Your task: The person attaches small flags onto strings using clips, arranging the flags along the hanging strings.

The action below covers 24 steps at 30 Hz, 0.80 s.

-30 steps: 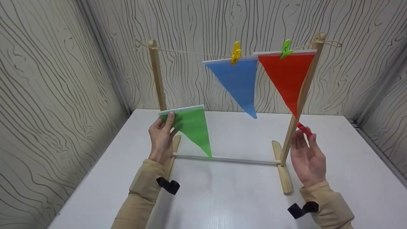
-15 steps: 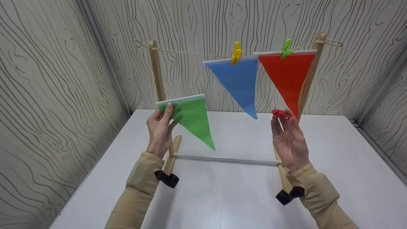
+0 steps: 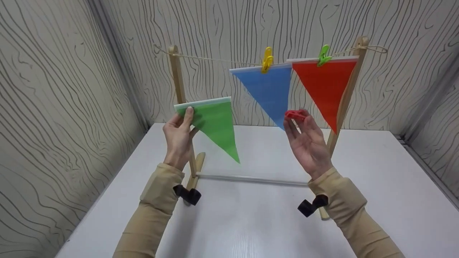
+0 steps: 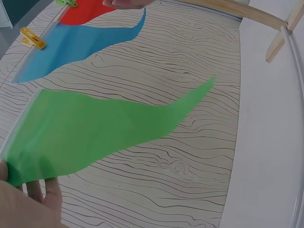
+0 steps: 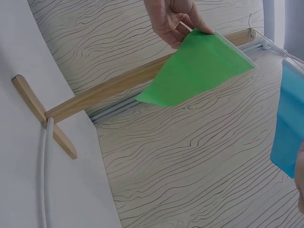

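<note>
My left hand (image 3: 178,138) pinches a green triangular pennant (image 3: 215,123) by its upper left corner, thumb in front, fingers behind. The pennant's white-edged top slants slightly up to the right and its tip hangs down. In my right hand (image 3: 308,147) a red clothespin (image 3: 296,114) is held at the fingertips, overlapping the lower tip of a blue pennant (image 3: 269,89). That blue pennant hangs from a string (image 3: 215,59) by a yellow clothespin (image 3: 267,60). To its right a red pennant (image 3: 324,86) hangs by a green clothespin (image 3: 324,55).
The string runs between a left wooden post (image 3: 177,75) and a right wooden post (image 3: 353,82). A white rod (image 3: 251,179) joins their feet on the white table (image 3: 229,222). Patterned panels (image 3: 222,28) stand behind and at the sides.
My right hand has moved left and up with the red clothespin, from beside the right post to the blue pennant's tip. My left hand has raised the green pennant towards the string.
</note>
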Each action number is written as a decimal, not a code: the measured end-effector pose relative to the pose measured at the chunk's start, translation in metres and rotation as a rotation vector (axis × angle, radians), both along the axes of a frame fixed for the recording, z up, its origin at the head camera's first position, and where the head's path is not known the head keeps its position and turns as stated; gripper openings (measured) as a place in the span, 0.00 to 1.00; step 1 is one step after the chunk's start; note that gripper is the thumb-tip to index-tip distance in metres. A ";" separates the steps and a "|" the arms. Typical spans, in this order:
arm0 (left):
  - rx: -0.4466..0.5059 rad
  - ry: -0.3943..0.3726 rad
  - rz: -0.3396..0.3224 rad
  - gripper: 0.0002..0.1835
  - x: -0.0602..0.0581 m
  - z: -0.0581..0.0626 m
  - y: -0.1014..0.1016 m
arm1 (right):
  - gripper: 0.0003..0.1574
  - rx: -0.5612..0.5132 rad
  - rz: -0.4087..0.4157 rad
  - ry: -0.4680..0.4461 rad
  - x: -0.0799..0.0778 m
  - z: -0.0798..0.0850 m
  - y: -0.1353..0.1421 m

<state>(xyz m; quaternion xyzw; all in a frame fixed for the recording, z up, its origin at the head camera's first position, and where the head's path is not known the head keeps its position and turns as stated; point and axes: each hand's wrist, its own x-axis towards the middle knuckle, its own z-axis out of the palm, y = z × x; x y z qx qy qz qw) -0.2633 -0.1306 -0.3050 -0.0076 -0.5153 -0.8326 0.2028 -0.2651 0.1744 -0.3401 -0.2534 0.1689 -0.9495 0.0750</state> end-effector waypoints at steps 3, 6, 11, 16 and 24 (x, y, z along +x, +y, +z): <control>0.001 0.007 0.010 0.17 0.000 0.004 0.000 | 0.17 0.044 -0.016 0.012 -0.004 0.005 -0.003; 0.014 0.025 0.023 0.17 0.000 0.008 0.001 | 0.17 0.073 -0.026 0.018 -0.009 0.008 -0.006; 0.040 0.060 0.045 0.17 -0.002 0.013 -0.001 | 0.18 0.088 -0.044 0.006 -0.014 0.015 -0.011; 0.033 0.068 0.068 0.19 -0.003 0.019 -0.001 | 0.18 0.124 -0.085 0.007 -0.017 0.025 -0.018; 0.003 0.069 0.124 0.20 -0.003 0.032 -0.001 | 0.18 0.155 -0.140 0.034 -0.018 0.040 -0.030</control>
